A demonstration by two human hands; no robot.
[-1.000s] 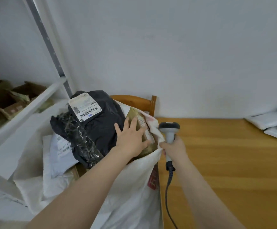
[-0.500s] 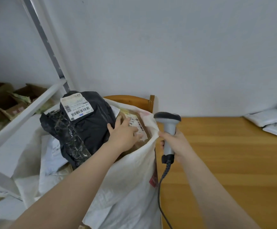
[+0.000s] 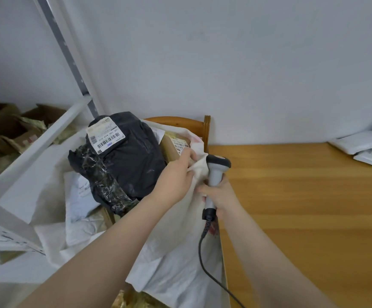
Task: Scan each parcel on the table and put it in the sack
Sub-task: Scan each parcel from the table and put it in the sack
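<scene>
A white woven sack [image 3: 176,252] stands open beside the wooden table [image 3: 302,207]. A black parcel [image 3: 134,163] with a white barcode label sits on top inside it. Next to it lies a brown parcel [image 3: 171,147], partly hidden by the sack's rim. My left hand [image 3: 176,176] grips the sack's upper edge just in front of the brown parcel. My right hand [image 3: 219,194] holds a grey corded barcode scanner [image 3: 216,172] upright against the sack's rim. White parcels [image 3: 362,145] lie at the table's far right corner.
A wooden chair back [image 3: 180,122] rises behind the sack. A white metal shelf frame [image 3: 38,143] runs along the left, with crumpled cardboard boxes [image 3: 9,134] behind it. A white mailer [image 3: 80,196] lies low in the sack. The scanner cable [image 3: 205,258] hangs down.
My left hand lifted off the brown parcel and took hold of the sack's rim, pulling it up. My right hand with the scanner stayed by the rim.
</scene>
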